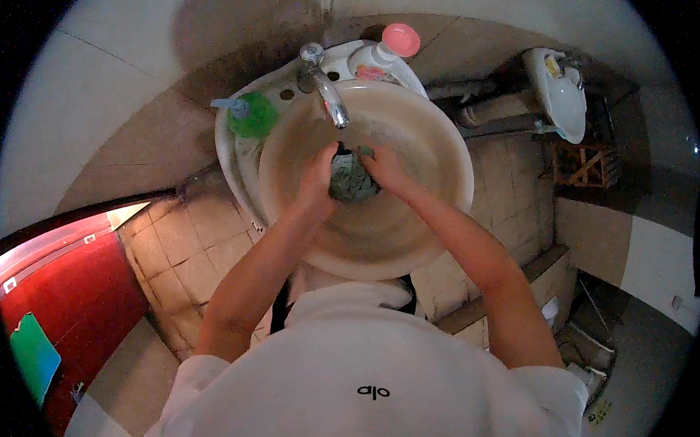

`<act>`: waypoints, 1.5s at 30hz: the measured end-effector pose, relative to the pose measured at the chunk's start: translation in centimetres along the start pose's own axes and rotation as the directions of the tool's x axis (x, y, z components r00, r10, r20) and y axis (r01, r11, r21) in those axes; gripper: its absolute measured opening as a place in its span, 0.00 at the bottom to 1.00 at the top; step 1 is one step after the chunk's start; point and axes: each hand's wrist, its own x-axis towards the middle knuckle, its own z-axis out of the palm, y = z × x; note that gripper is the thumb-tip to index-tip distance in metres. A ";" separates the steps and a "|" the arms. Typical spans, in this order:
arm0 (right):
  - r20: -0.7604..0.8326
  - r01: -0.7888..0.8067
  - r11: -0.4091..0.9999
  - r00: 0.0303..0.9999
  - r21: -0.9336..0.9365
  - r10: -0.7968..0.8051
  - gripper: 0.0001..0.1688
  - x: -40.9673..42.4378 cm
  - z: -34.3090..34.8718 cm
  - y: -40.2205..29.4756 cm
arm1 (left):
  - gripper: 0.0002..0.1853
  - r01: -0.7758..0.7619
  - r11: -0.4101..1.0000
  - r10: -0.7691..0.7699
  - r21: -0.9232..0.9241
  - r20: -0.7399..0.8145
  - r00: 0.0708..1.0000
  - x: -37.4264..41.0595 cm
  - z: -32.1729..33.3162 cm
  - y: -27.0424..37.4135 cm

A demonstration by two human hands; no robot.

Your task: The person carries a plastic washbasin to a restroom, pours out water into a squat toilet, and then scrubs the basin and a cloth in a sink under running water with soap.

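Both of my hands grip a dark green, crumpled piece of cloth (pixel 354 177) over the basin of a washbasin (pixel 378 237). My left hand (pixel 320 174) wraps around its left side, with the thumb pointing up towards the tap. At the upper right of the bundle, my right hand (pixel 383 165) has its fingers curled onto the fabric. Just beyond the hands is the spout of a chrome tap (pixel 332 102). I cannot tell whether water runs from it.
A green bottle with a pump top (pixel 252 115) stands on the basin's left ledge. On the back right ledge is a white container with a pink lid (pixel 401 40). A second, smaller white basin (pixel 562 104) is at the right, above a brown crate (pixel 580 165). A red door (pixel 76 278) lies left.
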 end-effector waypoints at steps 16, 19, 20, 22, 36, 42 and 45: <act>-0.038 0.103 0.775 0.986 -0.623 -0.161 0.47 1.5 5.3 1.1 | 0.27 0.131 0.971 -0.090 0.202 -0.200 0.976 1.4 -6.3 0.8; 0.335 0.545 0.679 0.839 -0.492 -0.429 0.42 0.5 3.4 1.9 | 0.24 0.100 0.979 -0.061 0.178 -0.211 0.976 -2.3 -2.8 1.9; 0.282 0.449 0.760 0.892 -0.470 -0.352 0.40 0.5 2.7 2.0 | 0.23 0.068 0.989 -0.043 0.134 -0.187 0.981 -2.9 -2.2 2.0; 0.178 0.242 0.880 0.967 -0.408 -0.184 0.36 1.8 0.9 1.4 | 0.22 0.111 0.988 -0.096 0.109 -0.133 0.986 -2.2 -2.5 1.8; 0.034 0.461 0.825 0.867 0.327 -0.498 0.19 -8.5 -2.9 -8.4 | 0.24 0.025 0.987 -0.052 0.156 0.173 0.984 -4.0 0.2 3.0; -0.206 0.517 0.855 0.842 0.044 -0.498 0.10 -7.9 -1.1 -8.2 | 0.18 -0.135 0.991 0.136 -0.018 0.161 0.978 -4.2 1.2 0.7; -0.136 0.400 0.902 0.896 -0.164 -0.423 0.10 -5.1 -1.4 -5.9 | 0.14 -0.035 0.996 0.049 -0.087 0.156 0.986 -2.0 1.0 0.4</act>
